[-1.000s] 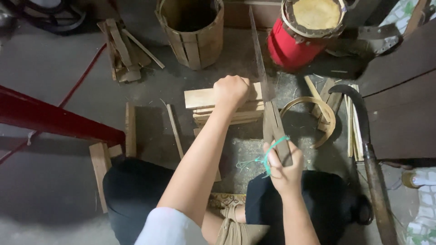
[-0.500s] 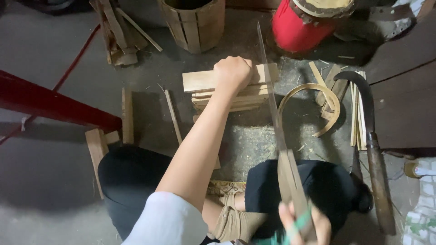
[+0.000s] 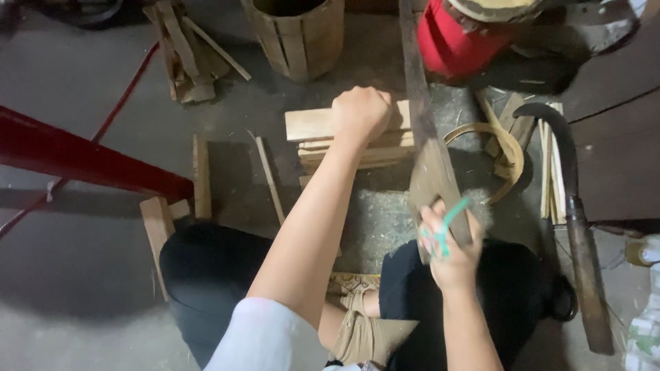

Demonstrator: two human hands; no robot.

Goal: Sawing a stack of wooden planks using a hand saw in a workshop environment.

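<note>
My left hand [image 3: 361,112] is closed on top of a stack of short wooden boards [image 3: 313,125] lying on the floor, pressing it down. My right hand [image 3: 448,246] grips the wooden handle of a long hand saw [image 3: 419,117], which has a green cord at the handle. The saw blade runs away from me across the right end of the board stack, just beside my left fist. Sawdust [image 3: 375,220] covers the floor below the stack, in front of my knees.
A small wooden bucket [image 3: 299,38] and a red drum [image 3: 457,41] stand at the back. A curved sickle [image 3: 574,206] lies at the right beside thin slats [image 3: 550,165] and a bent wood hoop [image 3: 505,148]. Loose wood scraps [image 3: 185,51] and a red bar [image 3: 82,154] lie left.
My right hand pulled the saw back toward me, then pushed it forward again across the boards. My left hand stayed on the stack.
</note>
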